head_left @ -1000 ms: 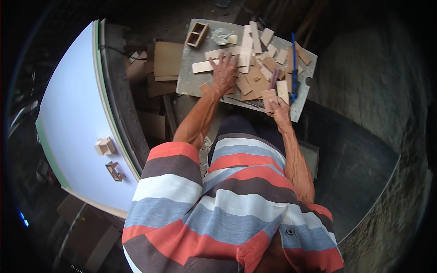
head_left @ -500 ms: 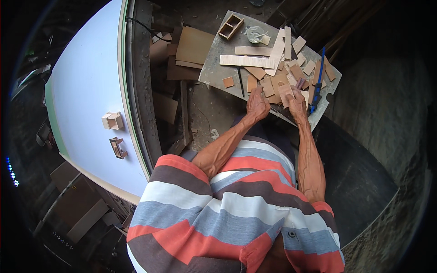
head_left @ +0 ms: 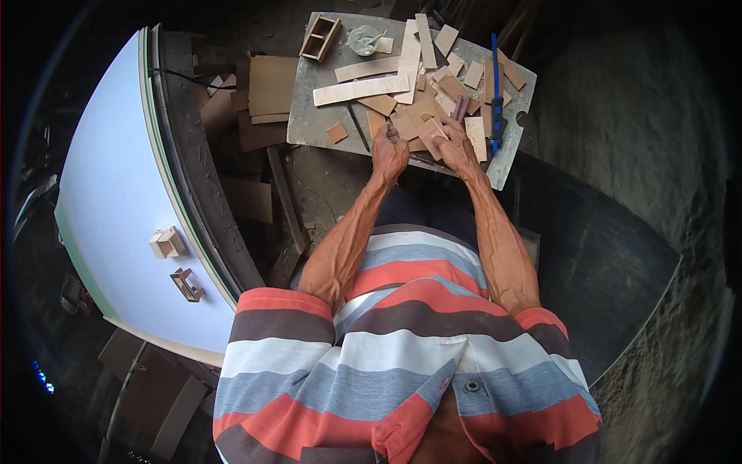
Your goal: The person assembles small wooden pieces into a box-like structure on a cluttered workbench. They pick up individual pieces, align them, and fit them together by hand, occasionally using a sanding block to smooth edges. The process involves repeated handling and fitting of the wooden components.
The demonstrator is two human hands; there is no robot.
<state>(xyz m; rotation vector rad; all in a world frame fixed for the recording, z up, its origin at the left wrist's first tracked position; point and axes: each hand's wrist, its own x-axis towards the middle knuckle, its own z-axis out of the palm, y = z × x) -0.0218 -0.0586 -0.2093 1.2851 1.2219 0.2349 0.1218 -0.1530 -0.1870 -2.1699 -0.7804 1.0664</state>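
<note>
My right hand grips a small thin wooden piece between thumb and fingers at the near edge of the work board. Just left of it, my left hand has its fingers curled together, and what they hold, if anything, is hidden. Beyond both hands lies a loose heap of small wooden pieces, with a reddish-purple item by my right fingertips. A pale wooden strip lies across the board. A thin dark stick and a small square piece are left of my left hand.
A divided wooden box and a clear dish with a stick stand at the board's far left. A long blue tool lies on the right. Two small wooden assemblies, one pale, rest on the white tabletop at left.
The whole view has shifted, so the board and hands appear farther left. My right hand still holds the thin wooden piece, now tilted more and closer to my left hand.
</note>
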